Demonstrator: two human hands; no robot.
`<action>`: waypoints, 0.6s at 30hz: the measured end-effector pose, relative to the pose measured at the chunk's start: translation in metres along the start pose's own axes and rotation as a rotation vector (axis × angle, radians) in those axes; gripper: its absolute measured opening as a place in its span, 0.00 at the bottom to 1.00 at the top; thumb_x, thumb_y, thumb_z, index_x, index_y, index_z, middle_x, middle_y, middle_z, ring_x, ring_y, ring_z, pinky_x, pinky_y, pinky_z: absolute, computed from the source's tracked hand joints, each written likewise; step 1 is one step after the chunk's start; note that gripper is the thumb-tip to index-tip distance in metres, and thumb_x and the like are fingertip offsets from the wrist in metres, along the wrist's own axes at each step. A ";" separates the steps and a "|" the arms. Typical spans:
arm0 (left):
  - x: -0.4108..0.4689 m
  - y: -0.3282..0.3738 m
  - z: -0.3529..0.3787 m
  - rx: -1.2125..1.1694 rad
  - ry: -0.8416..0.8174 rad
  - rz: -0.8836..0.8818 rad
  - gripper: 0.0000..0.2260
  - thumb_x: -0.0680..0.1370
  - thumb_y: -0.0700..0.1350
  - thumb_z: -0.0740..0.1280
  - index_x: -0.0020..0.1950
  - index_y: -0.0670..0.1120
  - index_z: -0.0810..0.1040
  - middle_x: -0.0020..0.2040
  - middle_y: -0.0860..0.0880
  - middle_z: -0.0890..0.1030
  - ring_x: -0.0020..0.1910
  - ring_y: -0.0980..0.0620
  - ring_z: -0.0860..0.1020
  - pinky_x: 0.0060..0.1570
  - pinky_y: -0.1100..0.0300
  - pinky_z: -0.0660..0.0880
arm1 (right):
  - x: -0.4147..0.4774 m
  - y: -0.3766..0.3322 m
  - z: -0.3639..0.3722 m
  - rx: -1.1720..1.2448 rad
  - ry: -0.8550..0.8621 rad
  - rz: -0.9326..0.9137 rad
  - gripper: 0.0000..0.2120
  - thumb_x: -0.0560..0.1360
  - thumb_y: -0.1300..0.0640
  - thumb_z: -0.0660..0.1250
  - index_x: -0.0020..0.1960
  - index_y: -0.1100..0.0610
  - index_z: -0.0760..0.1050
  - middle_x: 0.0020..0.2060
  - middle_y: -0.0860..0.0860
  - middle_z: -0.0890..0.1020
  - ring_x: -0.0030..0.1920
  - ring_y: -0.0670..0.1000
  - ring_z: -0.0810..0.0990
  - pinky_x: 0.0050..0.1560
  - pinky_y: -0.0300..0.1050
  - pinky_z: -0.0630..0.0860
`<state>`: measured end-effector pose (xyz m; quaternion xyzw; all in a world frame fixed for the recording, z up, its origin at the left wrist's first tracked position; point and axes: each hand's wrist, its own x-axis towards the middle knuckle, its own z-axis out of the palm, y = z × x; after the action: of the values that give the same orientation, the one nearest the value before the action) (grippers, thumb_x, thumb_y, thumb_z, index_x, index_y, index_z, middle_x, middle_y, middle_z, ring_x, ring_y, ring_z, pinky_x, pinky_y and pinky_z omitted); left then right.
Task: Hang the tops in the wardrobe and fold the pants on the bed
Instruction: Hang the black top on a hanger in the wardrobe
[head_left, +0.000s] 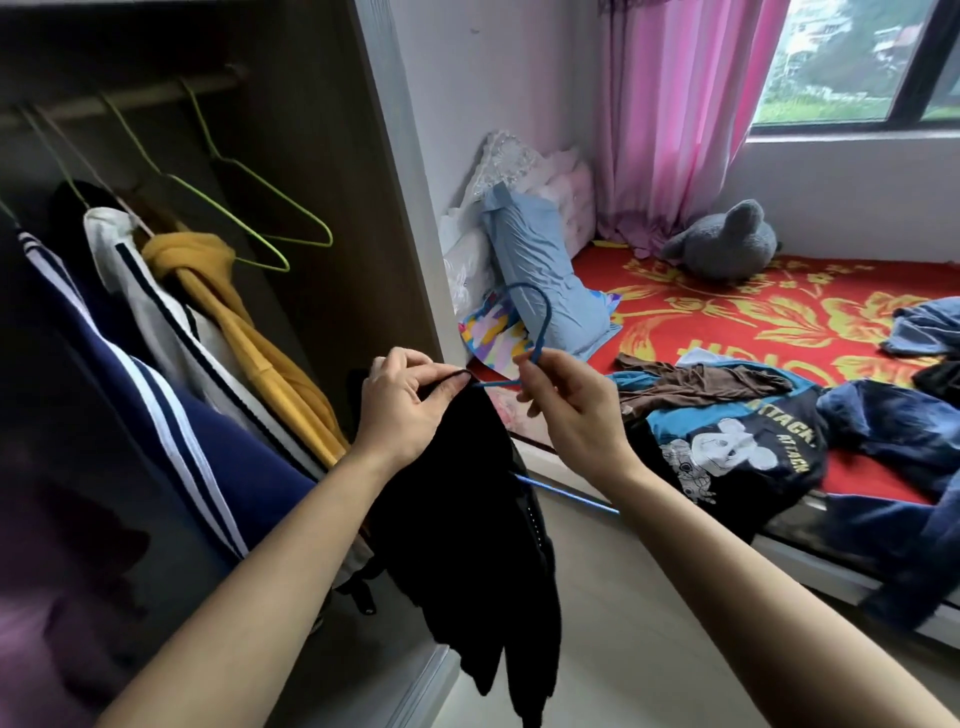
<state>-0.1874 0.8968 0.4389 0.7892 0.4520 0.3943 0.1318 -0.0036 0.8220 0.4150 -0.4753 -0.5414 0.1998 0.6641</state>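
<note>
Left hand and right hand, held up close together, both pinching.

Daylight enters through the window at 1 o'clock, lighting the bed brightly; the wardrobe interior at 9 o'clock lies dim. Wide-angle distortion bows the frame edges. The purple garment at 8 o'clock is blurred; the outdoor view looks slightly overexposed.

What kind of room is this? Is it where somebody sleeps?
Most likely a bedroom. There is a bed with a red flowered cover and pillows, an open wardrobe with tops hanging inside, and a grey plush toy by the window.
</note>
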 end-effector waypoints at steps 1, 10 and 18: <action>0.002 0.002 -0.001 0.065 0.016 0.047 0.09 0.76 0.57 0.69 0.54 0.58 0.85 0.48 0.60 0.74 0.53 0.58 0.69 0.61 0.60 0.64 | 0.004 -0.006 0.000 0.016 0.010 -0.032 0.06 0.80 0.54 0.66 0.49 0.55 0.80 0.34 0.47 0.80 0.35 0.50 0.80 0.38 0.51 0.78; 0.050 0.019 -0.029 0.319 -0.065 0.291 0.21 0.82 0.58 0.53 0.55 0.51 0.83 0.43 0.51 0.75 0.50 0.47 0.75 0.59 0.47 0.62 | 0.042 -0.028 -0.004 0.108 0.055 -0.092 0.06 0.82 0.62 0.65 0.54 0.63 0.80 0.34 0.46 0.79 0.35 0.47 0.79 0.38 0.40 0.77; 0.059 0.034 -0.024 0.393 0.042 0.203 0.18 0.85 0.56 0.52 0.43 0.51 0.75 0.41 0.55 0.77 0.46 0.49 0.76 0.52 0.46 0.63 | 0.057 -0.030 0.012 0.041 0.039 -0.057 0.08 0.83 0.59 0.62 0.55 0.60 0.79 0.35 0.51 0.79 0.35 0.45 0.79 0.37 0.41 0.75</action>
<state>-0.1680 0.9224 0.5042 0.8328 0.4410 0.3263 -0.0745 -0.0033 0.8578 0.4700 -0.4499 -0.5374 0.1826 0.6896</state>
